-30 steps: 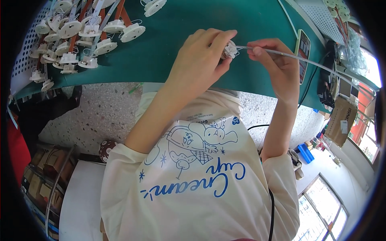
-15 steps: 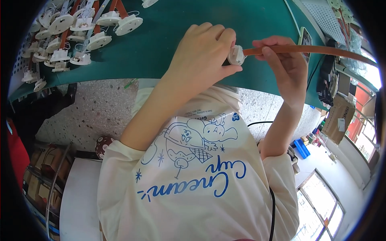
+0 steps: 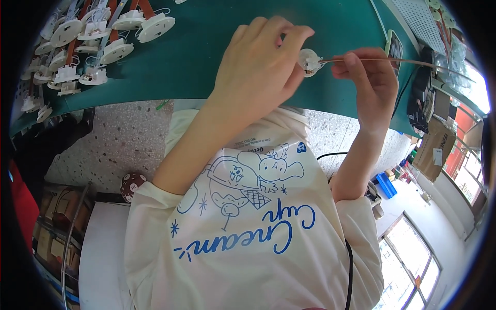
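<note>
My left hand (image 3: 261,62) is over the green table, back upward, closed on a small round white plastic base (image 3: 310,63). Its fingers partly cover the base, and one finger sticks out above it. Thin wires on the base's right side meet a narrow brown strip (image 3: 408,61), seen almost edge-on. My right hand (image 3: 369,77) pinches this strip between thumb and fingers, a short way from the base. From there the strip runs out to the right.
Several white round bases on brown and pale strips (image 3: 67,31) lie piled on the left of the green table (image 3: 186,57). A phone (image 3: 394,49) lies near its right edge. Beyond stand a cardboard box (image 3: 435,147) and a blue bin (image 3: 386,185) on the floor.
The white base has turned from side-on to showing its round face. The brown strip has rolled from flat to edge-on. A finger of my left hand has lifted away from the base.
</note>
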Demonstrator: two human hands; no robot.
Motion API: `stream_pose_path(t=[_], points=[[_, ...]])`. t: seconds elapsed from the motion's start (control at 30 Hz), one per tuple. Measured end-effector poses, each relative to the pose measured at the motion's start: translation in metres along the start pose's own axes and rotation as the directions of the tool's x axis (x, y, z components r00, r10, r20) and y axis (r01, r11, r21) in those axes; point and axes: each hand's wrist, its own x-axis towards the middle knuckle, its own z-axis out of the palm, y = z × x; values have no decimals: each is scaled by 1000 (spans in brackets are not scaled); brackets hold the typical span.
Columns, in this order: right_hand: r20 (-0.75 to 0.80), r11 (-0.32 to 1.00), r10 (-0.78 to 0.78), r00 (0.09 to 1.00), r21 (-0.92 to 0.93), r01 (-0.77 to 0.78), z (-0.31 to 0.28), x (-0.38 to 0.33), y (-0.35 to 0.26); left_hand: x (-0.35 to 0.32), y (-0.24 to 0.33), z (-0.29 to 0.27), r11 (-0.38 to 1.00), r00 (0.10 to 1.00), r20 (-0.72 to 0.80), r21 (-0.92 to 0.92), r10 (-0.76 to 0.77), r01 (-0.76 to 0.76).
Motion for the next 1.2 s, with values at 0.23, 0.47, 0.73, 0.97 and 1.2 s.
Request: stream_pose_path(t=[0.23,0.47,0.73,0.97,1.2], points=[[-131,993,-42,991,-113,28,4,-2,10,-2,29,13,994,997,29,82,-78,76],[-170,994,-34,985,-104,16,-1,3,11,3,19,20,992,998,-43,110,-51,56],[-75,999,40,996,37,-37,-6,6,13,5,23,21,991,994,-75,105,-80,88],[-1,985,24,1000,-169,-24,-7,10,9,5,23,22,991,991,-81,83,-102,109],[-73,834,-104,992,-549,47,9,6,-5,4,24,23,995,980,-178,43,-84,93]])
